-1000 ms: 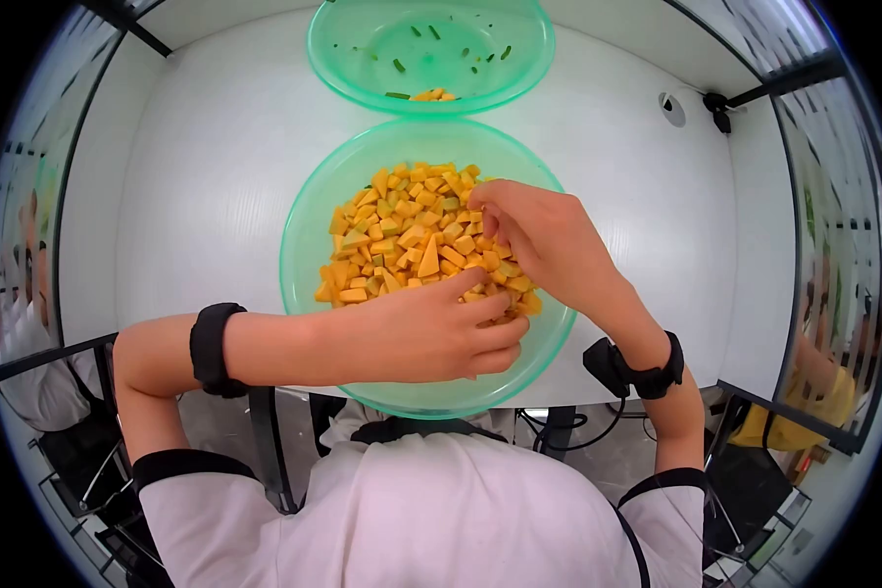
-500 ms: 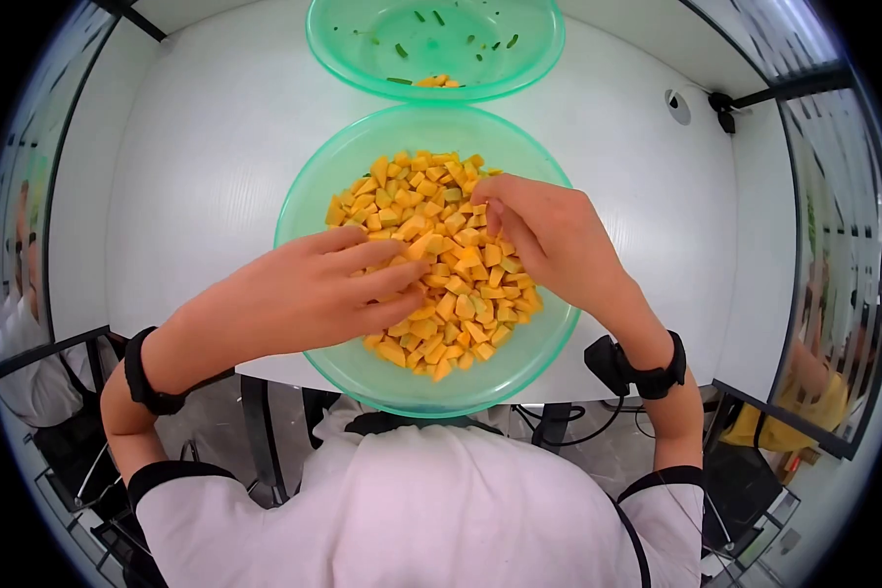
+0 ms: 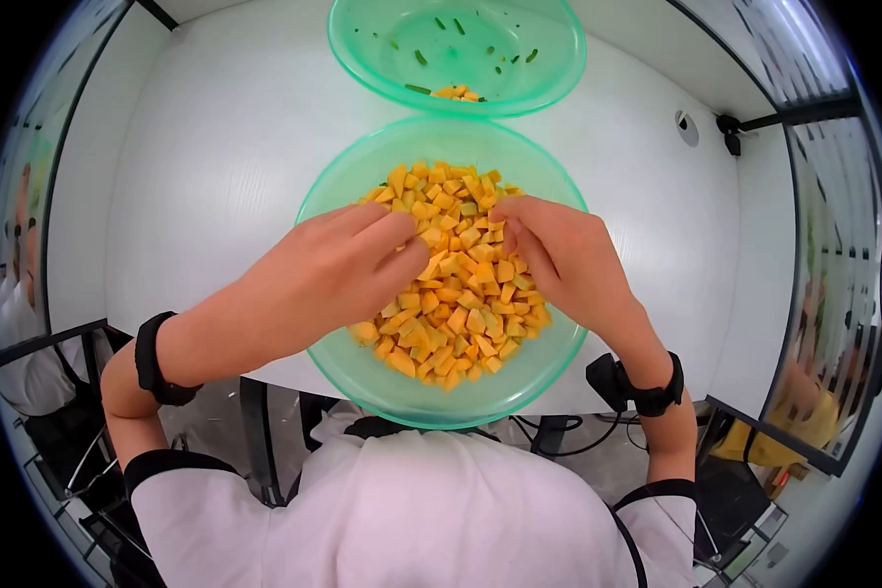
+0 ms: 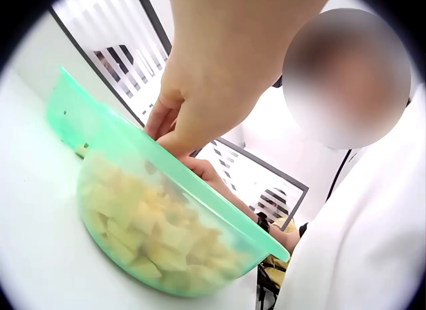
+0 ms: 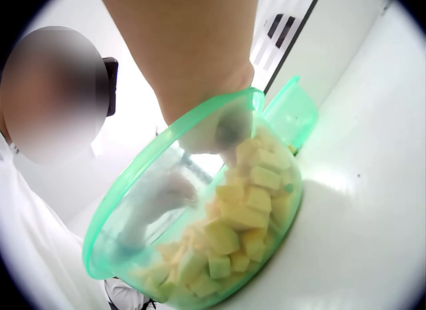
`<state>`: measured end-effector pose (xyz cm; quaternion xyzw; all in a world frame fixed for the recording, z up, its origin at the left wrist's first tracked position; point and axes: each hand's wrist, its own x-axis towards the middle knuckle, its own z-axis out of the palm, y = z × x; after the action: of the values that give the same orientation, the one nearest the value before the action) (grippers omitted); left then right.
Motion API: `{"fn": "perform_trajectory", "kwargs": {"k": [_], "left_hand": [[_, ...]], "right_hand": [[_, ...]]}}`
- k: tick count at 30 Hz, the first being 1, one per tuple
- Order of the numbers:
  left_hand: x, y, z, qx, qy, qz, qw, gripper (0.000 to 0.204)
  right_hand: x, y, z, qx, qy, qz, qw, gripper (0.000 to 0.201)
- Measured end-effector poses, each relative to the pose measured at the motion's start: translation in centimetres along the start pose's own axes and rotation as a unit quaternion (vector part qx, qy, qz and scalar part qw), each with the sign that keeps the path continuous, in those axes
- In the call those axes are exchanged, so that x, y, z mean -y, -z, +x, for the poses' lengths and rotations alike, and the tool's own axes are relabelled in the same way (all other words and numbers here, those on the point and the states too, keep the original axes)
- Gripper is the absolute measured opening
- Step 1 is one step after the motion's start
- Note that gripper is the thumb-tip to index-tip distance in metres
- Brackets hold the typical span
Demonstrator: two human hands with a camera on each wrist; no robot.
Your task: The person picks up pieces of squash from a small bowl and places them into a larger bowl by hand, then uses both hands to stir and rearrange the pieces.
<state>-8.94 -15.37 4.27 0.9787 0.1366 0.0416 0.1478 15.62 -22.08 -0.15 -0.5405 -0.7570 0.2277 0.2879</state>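
A large green bowl heaped with orange cubes stands at the near table edge. My left hand lies on the left side of the heap, its fingers stretched over the cubes. My right hand reaches in from the right, fingertips bent down into the pile close to the left fingertips; whether they pinch a cube is hidden. The left wrist view shows the left hand over the bowl's rim. In the right wrist view the right hand dips into the bowl.
A second green bowl stands just behind the first, holding a few orange cubes and green scraps. The white table spreads to both sides. A small round fitting is set in the table at the back right.
My left hand swept from the near rim across to the left side and up onto the heap. The right hand stayed in place among the cubes.
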Motion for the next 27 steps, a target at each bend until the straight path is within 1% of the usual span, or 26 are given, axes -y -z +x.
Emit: {"fn": "perform_trajectory", "kwargs": {"k": [3, 4, 7, 8, 11, 12, 13, 14, 15, 16, 19, 22, 23, 25, 26, 27], "left_hand": [[0.1, -1.3, 0.0, -0.017, 0.094, 0.047, 0.994, 0.026], [0.1, -1.7, 0.1, -0.02, 0.128, 0.059, 0.99, 0.034], [-0.6, -3.1, 0.4, -0.035, 0.16, 0.03, 0.986, 0.043], [-0.6, -3.9, 0.1, -0.012, 0.166, -0.002, 0.986, 0.053], [-1.1, -3.1, 0.6, -0.008, 0.122, -0.026, 0.992, 0.056], [-0.6, -3.0, 0.5, 0.018, 0.078, -0.074, 0.994, 0.058], [-0.5, -2.8, 0.4, 0.044, 0.019, -0.147, 0.988, 0.055], [-0.5, -2.7, 0.4, 0.069, -0.04, -0.218, 0.973, 0.053], [-0.4, -2.6, 0.3, 0.093, -0.099, -0.288, 0.948, 0.051], [-0.8, -3.0, 0.3, 0.074, -0.132, -0.33, 0.932, 0.041], [-0.8, -4.1, 0.2, 0.056, -0.167, -0.269, 0.947, 0.037], [0.0, -3.1, 0.6, 0.014, -0.094, -0.169, 0.981, 0.043], [-0.2, -2.8, 0.8, -0.019, -0.02, -0.134, 0.991, 0.047], [-0.9, -2.2, 1.1, -0.086, 0.129, -0.061, 0.986, 0.056], [-0.8, -3.0, 0.7, -0.071, 0.181, -0.099, 0.976, 0.067], [-1.0, -3.6, 0.6, -0.058, 0.165, -0.105, 0.979, 0.07]], "right_hand": [[0.2, 0.1, 0.0, 0.007, -0.008, 0.003, 1.0, 0.019], [0.2, 0.1, 0.1, 0.011, -0.012, 0.005, 1.0, 0.019], [0.1, 0.1, 0.0, 0.005, 0.001, 0.005, 1.0, 0.019], [0.1, 0.1, 0.1, 0.01, -0.002, 0.0, 1.0, 0.019], [0.2, 0.2, 0.2, 0.024, -0.005, -0.007, 1.0, 0.019], [0.3, 0.2, 0.2, 0.025, -0.004, -0.006, 1.0, 0.019], [0.2, 0.2, 0.2, 0.025, -0.003, -0.006, 1.0, 0.019], [0.2, 0.2, 0.2, 0.02, 0.003, -0.005, 1.0, 0.019], [0.1, 0.1, 0.2, 0.013, 0.007, -0.005, 1.0, 0.019], [0.1, 0.1, 0.1, 0.008, 0.011, -0.004, 1.0, 0.019], [0.1, 0.1, 0.1, 0.01, 0.014, -0.01, 1.0, 0.02], [0.2, 0.3, 0.2, 0.021, 0.004, -0.02, 1.0, 0.019], [0.2, 0.2, 0.2, 0.019, 0.005, -0.017, 1.0, 0.019], [0.2, 0.1, 0.2, 0.016, 0.008, -0.01, 1.0, 0.019], [0.2, 0.1, 0.2, 0.018, 0.009, -0.012, 1.0, 0.019], [0.3, 0.1, 0.2, 0.021, 0.01, -0.013, 1.0, 0.019]]}}
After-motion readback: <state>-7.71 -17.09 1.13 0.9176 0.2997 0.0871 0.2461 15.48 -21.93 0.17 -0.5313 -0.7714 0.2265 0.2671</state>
